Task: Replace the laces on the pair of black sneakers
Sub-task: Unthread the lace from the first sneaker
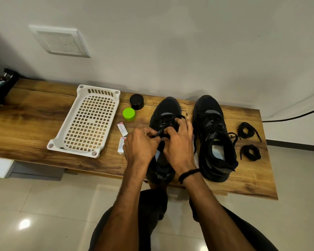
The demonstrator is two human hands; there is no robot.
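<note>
Bench: wood-grain bench (34,113) vs. pale wall, tiled floor below; all items sit on it.
Worked sneaker: black worked sneaker (168,107) mid-bench, toe to wall, heel at front edge; mid part hidden by both hands.
L hand: L hand (140,142) at shoe's left side, fingers curled, thumb + forefinger pinching the lace (157,133) over the eyelet area.
R hand: R hand (178,142) at shoe's right side, fingers bent over the lacing, tips gripping same lace right beside L hand's pinch; black wristband (188,174) on wrist.
Lace: black, only a short stretch seen btwn the hands; a loose bit shows past R hand's fingers, toward wall.
Other sneaker: black other sneaker (214,142) just right of worked one, parallel, toe to wall, laced, one strand trailing off its right side.
Lace coils: far lace coil (246,130) + near lace coil (250,153), both black, right of other sneaker, apart from each other, near bench's right end.
Tray: white slotted tray (67,118) left of the shoes, set at an angle.
Caps: black cap (136,101) near wall, green cap (128,114) just in front of it, both btwn tray & worked sneaker.
Tubes: far tube (122,129) + near tube (121,145), small, white, lying nearly end to end in front of green cap; near one close to L hand.
Misc: black cable (297,115) at right, by the wall; white wall plate (59,41) above tray.
</note>
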